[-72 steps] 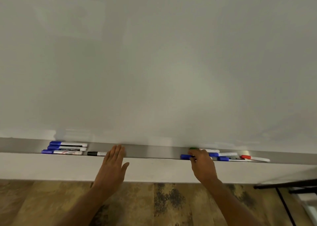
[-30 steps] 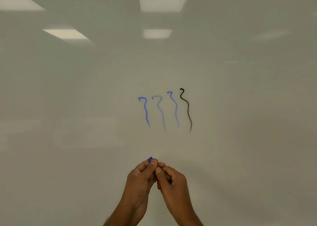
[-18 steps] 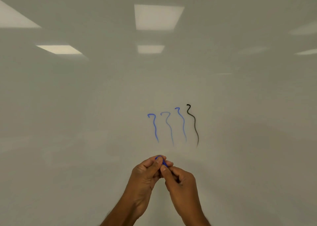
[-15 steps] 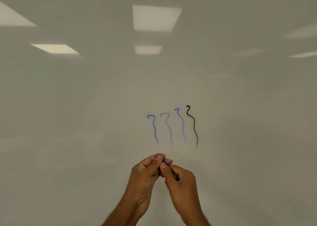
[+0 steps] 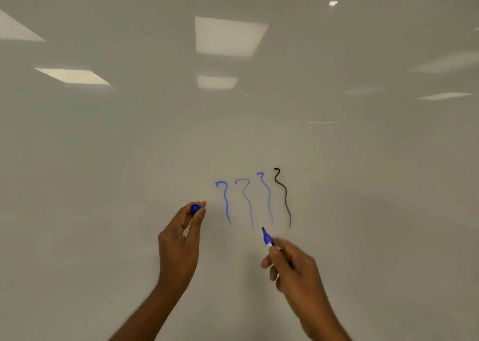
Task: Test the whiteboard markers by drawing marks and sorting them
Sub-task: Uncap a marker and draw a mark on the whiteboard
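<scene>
Four wavy marks sit on the whiteboard (image 5: pixel 363 185): three blue marks (image 5: pixel 245 200) and one black mark (image 5: pixel 283 198) at their right. Your left hand (image 5: pixel 181 245) pinches the blue cap (image 5: pixel 195 208) between fingertips and thumb, left of the marks. Your right hand (image 5: pixel 293 268) grips the uncapped blue marker (image 5: pixel 267 237), its tip pointing up just below the marks; you can't tell whether it touches the board.
</scene>
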### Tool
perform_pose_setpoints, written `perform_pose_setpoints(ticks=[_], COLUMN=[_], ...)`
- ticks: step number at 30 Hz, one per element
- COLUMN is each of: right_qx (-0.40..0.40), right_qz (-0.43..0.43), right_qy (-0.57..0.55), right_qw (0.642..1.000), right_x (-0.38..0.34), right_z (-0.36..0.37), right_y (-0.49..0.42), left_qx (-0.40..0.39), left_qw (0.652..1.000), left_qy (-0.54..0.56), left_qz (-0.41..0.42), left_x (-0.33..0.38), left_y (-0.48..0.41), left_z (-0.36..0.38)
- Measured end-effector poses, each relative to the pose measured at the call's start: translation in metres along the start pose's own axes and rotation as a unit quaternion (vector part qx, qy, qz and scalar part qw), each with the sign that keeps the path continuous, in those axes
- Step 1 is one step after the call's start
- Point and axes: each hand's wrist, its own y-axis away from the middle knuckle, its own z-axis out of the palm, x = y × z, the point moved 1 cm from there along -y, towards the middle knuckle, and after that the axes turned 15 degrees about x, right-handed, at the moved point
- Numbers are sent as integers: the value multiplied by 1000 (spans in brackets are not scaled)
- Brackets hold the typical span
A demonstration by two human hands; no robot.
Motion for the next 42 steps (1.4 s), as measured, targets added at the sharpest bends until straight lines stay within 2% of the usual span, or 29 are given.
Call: perform_pose_setpoints(ticks=[3, 5, 6, 8, 9, 10, 12, 14, 16, 19, 25, 27, 29, 32, 35, 37, 39, 42], right_qx=[58, 71, 56, 16, -1, -12, -9, 21, 68, 134, 125, 164, 193, 155, 159, 135, 125, 112], right_qz=[3, 32, 74, 169, 192, 196, 159, 75, -10, -83, -148, -169, -179, -195, -162, -125, -79, -44], right_qy=[-106, -214, -276, -400, -440, -455, -409, -316, -241, -185, -87, -79, -76, -25, 1, 43, 39, -12], right_qw=[993, 974, 957, 901, 877, 869, 899, 946, 968, 970, 977, 969, 962, 968, 974, 982, 988, 993], right_x=[-20, -30, -33, -35, -36, -36, -37, -40, -44, -52, -45, -39, -30, -8, 27, 50, 61, 52], right_z=[-11, -20, -24, -30, -33, -36, -37, -35, -31, -23, -6, -11, -19, -27, -47, -61, -71, -75], right_y=[-25, -42, -50, -66, -72, -78, -86, -92, -97, -112, -145, -151, -152, -137, -114, -96, -74, -38], left_qx=[-24, -38, -45, -53, -51, -45, -29, -21, -21, -20, 0, -7, -10, -12, -20, -22, -24, -11], left_qw=[994, 980, 970, 951, 943, 936, 922, 902, 892, 882, 868, 865, 866, 867, 870, 878, 913, 969], left_qy=[-55, -121, -151, -203, -222, -234, -246, -254, -259, -270, -276, -281, -285, -292, -290, -283, -266, -181], left_qz=[93, 156, 184, 227, 244, 259, 299, 348, 370, 387, 412, 416, 411, 404, 397, 386, 309, 170], left_x=[-18, -26, -31, -38, -40, -41, -42, -41, -39, -41, -43, -45, -46, -46, -43, -42, -37, -23], left_y=[-10, -20, -25, -32, -35, -36, -37, -35, -35, -37, -36, -37, -38, -38, -36, -34, -30, -8], left_z=[4, 6, 7, 9, 11, 12, 14, 16, 17, 18, 20, 20, 20, 20, 21, 20, 19, 15])
